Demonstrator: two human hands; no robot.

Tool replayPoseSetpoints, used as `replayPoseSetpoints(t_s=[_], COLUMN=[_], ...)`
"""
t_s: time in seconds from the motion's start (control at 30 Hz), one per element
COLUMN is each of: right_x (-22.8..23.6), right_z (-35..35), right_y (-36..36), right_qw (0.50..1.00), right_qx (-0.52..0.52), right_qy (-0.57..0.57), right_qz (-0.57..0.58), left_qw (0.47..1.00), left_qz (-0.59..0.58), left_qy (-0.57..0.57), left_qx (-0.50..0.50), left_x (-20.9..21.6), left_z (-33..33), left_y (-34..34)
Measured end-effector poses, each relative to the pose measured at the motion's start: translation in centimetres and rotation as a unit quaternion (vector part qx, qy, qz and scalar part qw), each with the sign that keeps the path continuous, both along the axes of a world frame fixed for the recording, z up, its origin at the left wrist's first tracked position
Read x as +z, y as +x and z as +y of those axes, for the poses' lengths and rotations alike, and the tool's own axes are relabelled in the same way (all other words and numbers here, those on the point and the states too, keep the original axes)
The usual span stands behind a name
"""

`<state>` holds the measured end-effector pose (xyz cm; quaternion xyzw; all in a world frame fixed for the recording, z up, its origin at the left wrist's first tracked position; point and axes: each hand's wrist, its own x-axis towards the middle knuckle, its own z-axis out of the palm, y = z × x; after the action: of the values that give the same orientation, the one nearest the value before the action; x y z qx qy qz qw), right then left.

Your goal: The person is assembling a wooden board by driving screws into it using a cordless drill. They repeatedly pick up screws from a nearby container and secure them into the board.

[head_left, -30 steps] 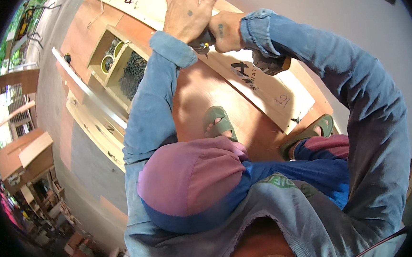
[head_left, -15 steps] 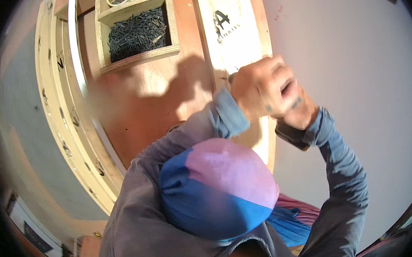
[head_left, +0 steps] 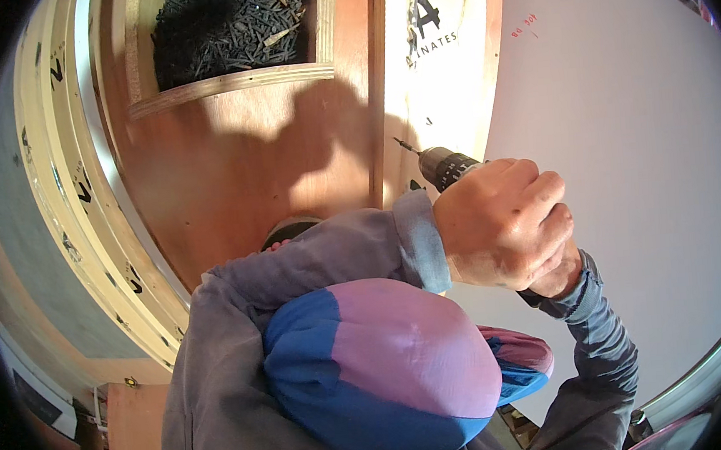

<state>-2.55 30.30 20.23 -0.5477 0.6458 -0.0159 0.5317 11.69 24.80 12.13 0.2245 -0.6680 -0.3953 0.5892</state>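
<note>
A cordless drill (head_left: pixel 448 164), dark at the chuck, points up and left over a pale wooden board (head_left: pixel 442 77) that bears black stamped marks. From its chuck sticks a thin bit, with what looks like a dark screw (head_left: pixel 403 143) at the end. My left hand (head_left: pixel 502 223) is curled round the body of the drill, knuckles upward. Close behind and below it is my right hand (head_left: pixel 563 273); its fingers are mostly hidden, so their grip does not show. The tip of the screw appears near the board; contact cannot be made out.
An open wooden box (head_left: pixel 267 79) holds a heap of dark screws (head_left: pixel 221 26) on a reddish plywood panel (head_left: pixel 247 162). Long pale timbers (head_left: pixel 82 186) run down the left. A large white sheet (head_left: pixel 622 140) lies at right. Pink and blue cloth (head_left: pixel 386 357) bulges in the lower middle.
My hands have moved slightly right and down, and their blur has lessened. The drill's chuck and bit now show clearly. The view has shifted, with the screw box cut off higher up.
</note>
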Motion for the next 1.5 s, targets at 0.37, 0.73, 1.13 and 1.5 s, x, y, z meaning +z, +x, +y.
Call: replayPoseSetpoints(t_s=[0.37, 0.73, 1.13, 1.5], right_x=[-0.7, -0.9, -1.2, -1.7], right_z=[-1.1, -1.5, -1.9, -4.2], right_y=[0.4, 0.6, 0.5, 1.4], right_qw=[0.992, 0.992, 0.995, 0.990], right_qx=[0.082, 0.090, 0.015, 0.035], right_qy=[-0.076, -0.075, -0.099, 0.004], right_qz=[0.054, 0.052, -0.024, 0.140], left_qw=[1.000, 1.000, 0.999, 0.822], left_qz=[0.008, 0.022, 0.005, -0.408], left_qy=[0.011, 0.022, 0.034, 0.141], left_qx=[-0.001, 0.002, 0.005, -0.371], left_x=[0.0, -0.4, -0.8, 7.3], left_z=[-1.1, -1.1, -1.2, -14.9], left_y=[0.5, 0.2, 0.6, 6.1])
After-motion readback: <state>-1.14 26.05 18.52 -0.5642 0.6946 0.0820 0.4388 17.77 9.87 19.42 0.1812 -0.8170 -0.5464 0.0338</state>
